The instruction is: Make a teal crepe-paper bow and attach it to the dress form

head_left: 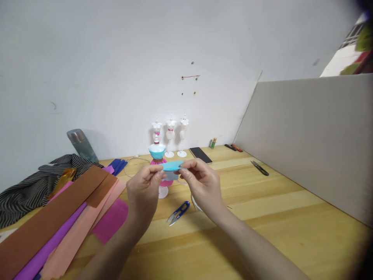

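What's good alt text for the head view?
Left hand and right hand pinch a light-blue piece in front of a miniature mannequin. Blue snips lie on the wooden table; coloured strips are piled at left.

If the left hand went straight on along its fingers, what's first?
Probably the right hand, pinching the other end of the blue piece that the left hand holds; exact depth is unclear.

The thin folded sheet (pixel 172 165) is light blue, the long flat near-left strip (pixel 54 216) brown, the crumpled left cloth (pixel 23 190) black-and-white striped.
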Tool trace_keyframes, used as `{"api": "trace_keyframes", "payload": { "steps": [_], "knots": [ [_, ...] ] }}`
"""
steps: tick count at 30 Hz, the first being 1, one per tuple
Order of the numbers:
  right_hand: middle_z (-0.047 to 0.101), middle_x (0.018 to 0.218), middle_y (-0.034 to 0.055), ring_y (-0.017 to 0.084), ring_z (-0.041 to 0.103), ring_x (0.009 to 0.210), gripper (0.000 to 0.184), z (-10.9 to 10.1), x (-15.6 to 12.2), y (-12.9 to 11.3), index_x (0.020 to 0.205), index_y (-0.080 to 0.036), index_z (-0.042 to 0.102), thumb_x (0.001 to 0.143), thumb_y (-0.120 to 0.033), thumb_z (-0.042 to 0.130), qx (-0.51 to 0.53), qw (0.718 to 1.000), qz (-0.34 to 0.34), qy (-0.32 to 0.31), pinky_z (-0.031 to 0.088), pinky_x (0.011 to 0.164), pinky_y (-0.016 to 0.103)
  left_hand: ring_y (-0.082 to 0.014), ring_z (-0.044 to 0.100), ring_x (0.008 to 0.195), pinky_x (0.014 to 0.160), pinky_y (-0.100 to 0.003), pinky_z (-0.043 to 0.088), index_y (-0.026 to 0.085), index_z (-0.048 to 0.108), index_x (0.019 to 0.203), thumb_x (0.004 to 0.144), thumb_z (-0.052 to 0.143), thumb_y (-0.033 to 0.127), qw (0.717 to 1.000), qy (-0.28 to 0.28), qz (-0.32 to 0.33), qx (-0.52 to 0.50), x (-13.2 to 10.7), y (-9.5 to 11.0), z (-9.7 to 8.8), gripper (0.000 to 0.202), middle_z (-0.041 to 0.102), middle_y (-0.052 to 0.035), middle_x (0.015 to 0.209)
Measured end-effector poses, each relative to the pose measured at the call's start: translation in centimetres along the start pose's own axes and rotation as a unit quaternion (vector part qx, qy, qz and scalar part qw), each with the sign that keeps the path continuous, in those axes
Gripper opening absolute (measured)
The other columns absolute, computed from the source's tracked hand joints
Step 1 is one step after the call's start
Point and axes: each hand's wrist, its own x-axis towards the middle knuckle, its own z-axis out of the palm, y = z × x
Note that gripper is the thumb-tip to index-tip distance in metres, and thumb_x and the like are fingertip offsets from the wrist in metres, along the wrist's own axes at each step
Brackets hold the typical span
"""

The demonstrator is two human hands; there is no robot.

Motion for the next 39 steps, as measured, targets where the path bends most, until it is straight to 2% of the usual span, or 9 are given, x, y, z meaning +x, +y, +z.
{"api": "trace_keyframes", "payload": {
  "steps": [7, 18, 22, 31, 35, 39],
  "knots": [
    [0.069, 0.085, 0.0039, 0.015, 0.063, 0.076, 0.006, -0.4, 0.2, -0.6, 0.077, -0.020, 0.063, 0.081, -0.016, 0.062, 0.012, 0.998, -0.058, 0.009, 0.052, 0.065, 0.028, -0.0140, 0.069, 0.071, 0.066, -0.022, 0.056, 0.020, 0.072, 0.075, 0.073, 0.071, 0.017, 0.996, 0.039, 0.072, -0.023, 0.0, 0.7, -0.4, 0.004, 0.074, 0.0007, 0.078],
    [0.063, 0.069, 0.0013, 0.015, 0.061, 0.067, 0.012, -0.5, 0.3, -1.7, 0.066, -0.020, 0.061, 0.074, -0.011, 0.063, 0.025, 0.996, -0.076, 0.029, 0.051, 0.060, 0.028, -0.0125, 0.068, 0.065, 0.063, -0.021, 0.056, 0.021, 0.072, 0.076, 0.073, 0.070, 0.012, 0.996, 0.001, 0.060, -0.070, -0.5, 1.5, -0.5, 0.010, 0.073, 0.0018, 0.075],
    [0.059, 0.063, -0.0002, 0.015, 0.058, 0.064, 0.013, -0.5, 0.3, -1.8, 0.064, -0.020, 0.060, 0.073, -0.011, 0.063, 0.026, 0.997, -0.061, 0.033, 0.050, 0.057, 0.027, -0.0135, 0.069, 0.064, 0.061, -0.022, 0.057, 0.021, 0.072, 0.075, 0.073, 0.069, 0.013, 0.996, -0.008, 0.048, -0.074, -0.5, 1.6, -0.5, 0.009, 0.073, 0.0019, 0.072],
    [0.063, 0.066, 0.0013, 0.015, 0.061, 0.065, 0.010, -0.2, 0.3, -1.7, 0.065, -0.019, 0.061, 0.072, -0.012, 0.064, 0.028, 0.997, -0.054, 0.052, 0.052, 0.056, 0.027, -0.0120, 0.069, 0.060, 0.058, -0.018, 0.057, 0.018, 0.070, 0.071, 0.072, 0.069, 0.010, 0.995, 0.003, 0.064, -0.072, -0.3, 2.3, -0.3, 0.008, 0.072, 0.0018, 0.069],
    [0.066, 0.067, 0.0017, 0.015, 0.063, 0.066, 0.012, -0.3, 0.4, -1.8, 0.063, -0.020, 0.061, 0.070, -0.011, 0.065, 0.035, 0.995, -0.070, 0.055, 0.054, 0.057, 0.028, -0.0118, 0.069, 0.062, 0.059, -0.019, 0.058, 0.019, 0.071, 0.072, 0.071, 0.069, 0.010, 0.994, 0.008, 0.078, -0.072, -0.3, 2.1, -0.4, 0.010, 0.073, 0.0017, 0.071],
    [0.066, 0.068, 0.0024, 0.015, 0.063, 0.065, 0.012, -0.3, 0.4, -1.8, 0.063, -0.019, 0.061, 0.071, -0.012, 0.065, 0.035, 0.996, -0.058, 0.049, 0.054, 0.056, 0.028, -0.0129, 0.068, 0.064, 0.061, -0.021, 0.057, 0.020, 0.071, 0.073, 0.072, 0.069, 0.010, 0.995, 0.004, 0.081, -0.065, -0.4, 1.7, -0.4, 0.010, 0.072, 0.0009, 0.073]
  ]
}}
